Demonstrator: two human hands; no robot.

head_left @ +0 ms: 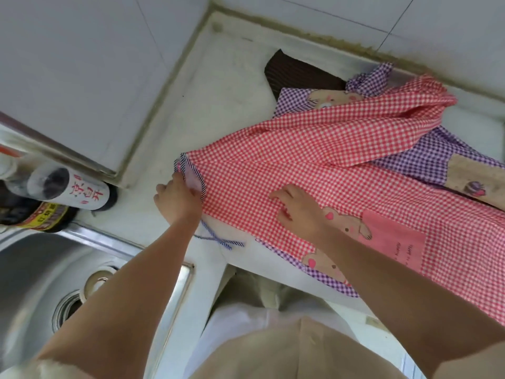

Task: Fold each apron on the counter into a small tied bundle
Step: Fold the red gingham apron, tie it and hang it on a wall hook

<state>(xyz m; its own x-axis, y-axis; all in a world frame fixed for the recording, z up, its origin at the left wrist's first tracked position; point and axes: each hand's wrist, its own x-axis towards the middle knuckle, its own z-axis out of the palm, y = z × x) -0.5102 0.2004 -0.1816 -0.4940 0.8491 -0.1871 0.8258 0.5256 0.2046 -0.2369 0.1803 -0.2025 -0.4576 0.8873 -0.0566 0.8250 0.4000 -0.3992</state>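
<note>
**Both hands on the red apron**

A steel sink [41, 269] is set into the desk [218, 105] at its left edge, with two bottles [68, 192] standing at the sink's back rim. The left hand [177, 201] holds the red checked apron [300, 149] at its left end, its fingers [164, 188] curled and pinching the striped hem. A striped tie [218, 239] lies loose on the desk near the front edge, just below that hand. The red apron stretches across the middle of the desk and bunches up toward the back right corner. The right hand [297, 212] rests flat on it, fingers [278, 195] straight and slightly spread, just left of a bear patch [347, 222] and a pink pocket [393, 242]. A purple checked apron [426, 157] lies underneath, showing at the front edge and on the right. A dark brown cloth [295, 72] lies near the back edge, partly under the purple one.
</note>
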